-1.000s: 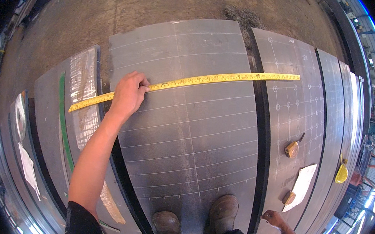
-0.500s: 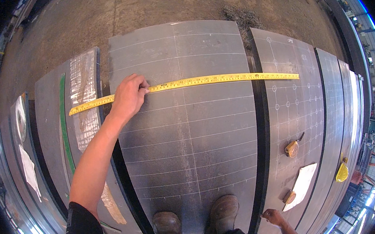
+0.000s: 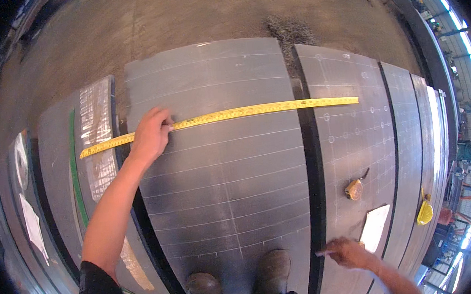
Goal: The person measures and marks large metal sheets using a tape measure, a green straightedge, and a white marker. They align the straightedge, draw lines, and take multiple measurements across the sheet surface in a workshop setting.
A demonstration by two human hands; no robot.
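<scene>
A long yellow measuring tape blade [image 3: 244, 112] lies across a grey metal plate [image 3: 195, 200] marked with several thin white lines. My left hand [image 3: 154, 132] is closed on the blade toward its left part, thumb and fingertips pinching its edge. The tape's right end rests over the neighbouring plate [image 3: 347, 160], which carries chalked circles and grid lines. My right hand [image 3: 348, 253] hovers over the near part of that plate, slightly blurred. Its fingers are drawn together, with a small pale tip at their end that I cannot make out.
On the right plate lie a worn tape measure case [image 3: 354, 189] and a white sheet [image 3: 375, 228]. A yellow tool [image 3: 425, 212] is farther right. Left are a green strip [image 3: 75, 170] and a plastic-wrapped piece [image 3: 95, 114]. Dark gaps separate the plates. My boots [image 3: 271, 274] stand on the middle plate.
My right hand has come up and farther into view from the lower edge. My left hand keeps its pinch on the tape. The whole view has shifted slightly.
</scene>
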